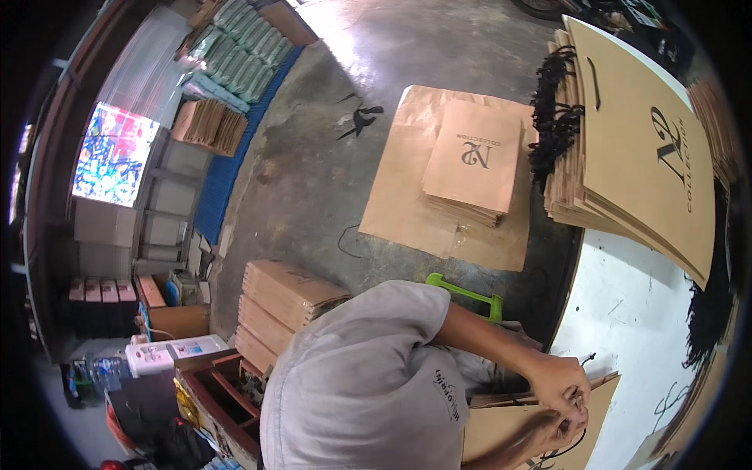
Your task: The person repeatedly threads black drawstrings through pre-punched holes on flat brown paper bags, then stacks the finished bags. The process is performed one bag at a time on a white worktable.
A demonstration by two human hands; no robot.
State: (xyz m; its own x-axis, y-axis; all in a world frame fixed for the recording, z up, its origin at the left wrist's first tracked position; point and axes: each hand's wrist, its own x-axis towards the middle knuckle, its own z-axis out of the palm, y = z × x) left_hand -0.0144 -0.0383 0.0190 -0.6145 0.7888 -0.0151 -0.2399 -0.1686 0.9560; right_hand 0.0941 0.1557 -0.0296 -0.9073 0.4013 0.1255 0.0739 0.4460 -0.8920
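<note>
From my remote feed, four o'clock: left hand closed, contents hidden; right hand just beside it, curled at a thin black cord. Beneath, five o'clock: flat brown paper bag. Two o'clock: thick brown-bag stack, white table.

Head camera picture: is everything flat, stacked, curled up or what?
Left hand: fingers curled
Right hand: fingers curled
Brown bag under the hands: partly covered
Small bags: neatly stacked
Brown sheet: spread out, wrinkled
Large bags: piled up
Black cords: bunched together
Brown bundles: stacked
Black scraps: lying loose
</note>
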